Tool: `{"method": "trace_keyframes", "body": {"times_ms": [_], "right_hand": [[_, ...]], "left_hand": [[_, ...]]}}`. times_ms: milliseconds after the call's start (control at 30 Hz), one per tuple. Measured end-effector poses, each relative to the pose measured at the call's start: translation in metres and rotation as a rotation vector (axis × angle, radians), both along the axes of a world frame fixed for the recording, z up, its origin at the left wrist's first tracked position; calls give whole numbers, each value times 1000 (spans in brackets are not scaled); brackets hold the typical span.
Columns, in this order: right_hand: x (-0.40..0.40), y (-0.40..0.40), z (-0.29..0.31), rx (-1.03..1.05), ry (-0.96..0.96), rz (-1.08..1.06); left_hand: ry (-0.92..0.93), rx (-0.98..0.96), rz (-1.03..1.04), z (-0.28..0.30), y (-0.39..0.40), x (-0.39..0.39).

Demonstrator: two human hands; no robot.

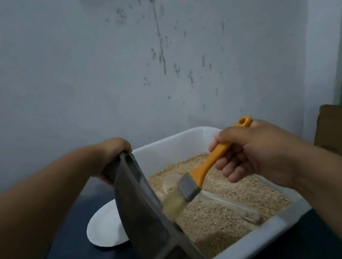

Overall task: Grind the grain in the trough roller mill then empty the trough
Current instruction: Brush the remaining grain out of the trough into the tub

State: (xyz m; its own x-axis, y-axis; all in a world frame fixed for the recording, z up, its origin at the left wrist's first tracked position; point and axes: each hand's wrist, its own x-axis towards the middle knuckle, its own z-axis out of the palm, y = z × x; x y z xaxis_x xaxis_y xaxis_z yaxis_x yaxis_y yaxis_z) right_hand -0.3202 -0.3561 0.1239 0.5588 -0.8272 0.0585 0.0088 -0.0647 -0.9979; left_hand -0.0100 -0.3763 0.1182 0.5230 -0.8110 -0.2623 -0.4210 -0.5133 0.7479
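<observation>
The left hand [114,153] grips the far end of the dark trough [140,210], tilted lengthwise over the white tub's [175,139] near-left rim. The right hand [259,151] grips an orange brush [198,174], bristles pointing down against the trough.

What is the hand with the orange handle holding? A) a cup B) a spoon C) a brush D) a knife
C: the right hand grips a brush with an orange handle, a metal band and pale bristles, held over the white tub of ground grain.
</observation>
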Motion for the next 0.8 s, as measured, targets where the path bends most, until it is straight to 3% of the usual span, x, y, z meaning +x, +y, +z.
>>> {"method": "trace_keyframes", "body": {"times_ms": [100,233,333,467,700,800], "right_hand": [[-5,10,-3,-2,93,157],[-31,5,2,-154,62,25],[-39,10,-1,-53,78,251],[-58,1,-9,-122,168,27],[-74,-4,-15,94,144,-8],[-61,-9,-17,155,77,94]], "left_hand": [[-14,2,2,0,1,-2],[-28,-2,2,1,3,-5],[-26,-11,19,1,6,-7],[-22,8,3,3,7,-10],[2,0,13,3,13,-16],[16,2,9,2,13,-15]]}}
